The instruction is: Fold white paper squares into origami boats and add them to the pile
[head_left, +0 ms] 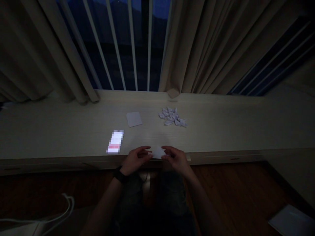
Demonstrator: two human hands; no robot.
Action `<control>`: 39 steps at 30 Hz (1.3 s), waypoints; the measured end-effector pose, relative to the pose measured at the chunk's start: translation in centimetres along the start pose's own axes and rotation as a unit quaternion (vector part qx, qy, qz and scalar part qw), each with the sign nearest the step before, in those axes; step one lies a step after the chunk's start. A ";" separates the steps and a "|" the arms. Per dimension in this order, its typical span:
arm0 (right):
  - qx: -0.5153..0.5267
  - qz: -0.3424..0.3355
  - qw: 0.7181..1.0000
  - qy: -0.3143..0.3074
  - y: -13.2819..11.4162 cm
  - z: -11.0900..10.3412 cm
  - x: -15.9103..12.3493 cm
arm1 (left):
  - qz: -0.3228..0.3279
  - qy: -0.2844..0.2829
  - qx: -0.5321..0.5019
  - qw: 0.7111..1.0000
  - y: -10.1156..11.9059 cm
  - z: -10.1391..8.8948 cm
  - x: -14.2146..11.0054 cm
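Note:
A small sheet of white paper is held at the near edge of the pale ledge, between my two hands. My left hand, with a dark band at the wrist, pinches the paper's left side between thumb and fingers. On the opposite side, my right hand grips the paper's right end the same way. Beyond them lies a flat square stack of paper. To its right is a loose pile of several folded paper pieces.
A lit phone, its screen blurred out, rests left of my hands on the ledge. Curtains and a barred window stand behind. White cable shows at lower left, and a pale flat object at lower right.

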State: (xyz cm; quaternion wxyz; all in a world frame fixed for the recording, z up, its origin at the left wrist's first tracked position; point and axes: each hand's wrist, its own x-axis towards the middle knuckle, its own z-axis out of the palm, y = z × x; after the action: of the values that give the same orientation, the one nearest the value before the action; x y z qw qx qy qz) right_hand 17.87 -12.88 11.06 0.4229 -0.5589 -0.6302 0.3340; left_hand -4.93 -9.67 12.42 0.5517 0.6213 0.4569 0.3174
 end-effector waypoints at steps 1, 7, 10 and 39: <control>0.010 0.004 1.000 -0.007 -0.2 0.4 0.0 | -0.010 0.010 0.038 0.999 0.1 0.6 0.1; 0.126 0.076 0.988 -0.037 0.0 0.5 0.0 | -0.061 0.000 -0.010 0.998 -0.3 1.5 0.1; 0.149 0.082 0.984 -0.058 1.0 -0.4 0.1 | -0.062 -0.019 -0.030 0.997 -0.8 0.6 0.0; 0.293 0.107 0.950 0.023 2.2 -0.3 -0.2 | -0.082 0.017 -0.165 0.983 -2.0 1.4 0.4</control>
State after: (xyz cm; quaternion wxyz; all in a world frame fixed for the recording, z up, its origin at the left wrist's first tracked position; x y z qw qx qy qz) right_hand 19.07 -12.78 9.19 0.5443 -0.4824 -0.4308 0.5343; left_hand -3.97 -9.85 10.18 0.6627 0.4770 0.4570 0.3528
